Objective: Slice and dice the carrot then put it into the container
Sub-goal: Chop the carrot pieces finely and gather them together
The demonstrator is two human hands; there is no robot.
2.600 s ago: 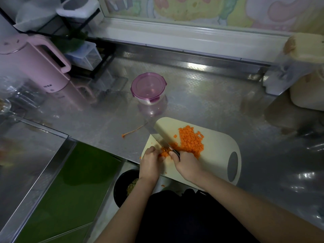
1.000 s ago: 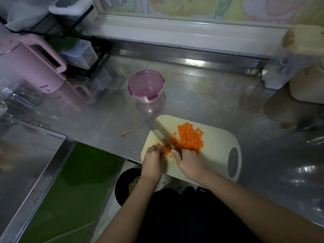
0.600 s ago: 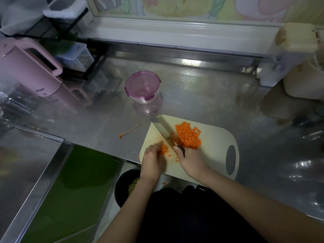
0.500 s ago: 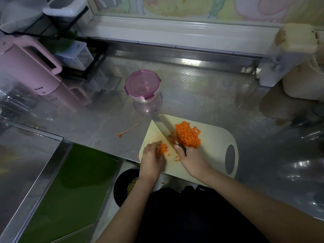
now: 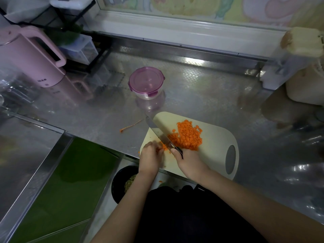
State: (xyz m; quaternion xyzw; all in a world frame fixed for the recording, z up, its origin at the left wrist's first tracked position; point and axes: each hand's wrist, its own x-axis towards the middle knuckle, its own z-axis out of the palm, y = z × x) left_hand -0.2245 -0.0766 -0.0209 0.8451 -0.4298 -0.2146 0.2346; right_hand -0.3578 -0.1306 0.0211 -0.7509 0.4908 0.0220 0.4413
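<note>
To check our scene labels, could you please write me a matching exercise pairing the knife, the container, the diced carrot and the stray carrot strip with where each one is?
Things
1. knife
2. container
3. diced carrot
4. carrot strip

Places
A. on the counter beyond the cutting board, lid on
B. on the bare counter, left of the cutting board
C. gripped by the right hand
D. heaped on the cutting board

Pairs: 1-C, 2-A, 3-D, 4-B
</note>
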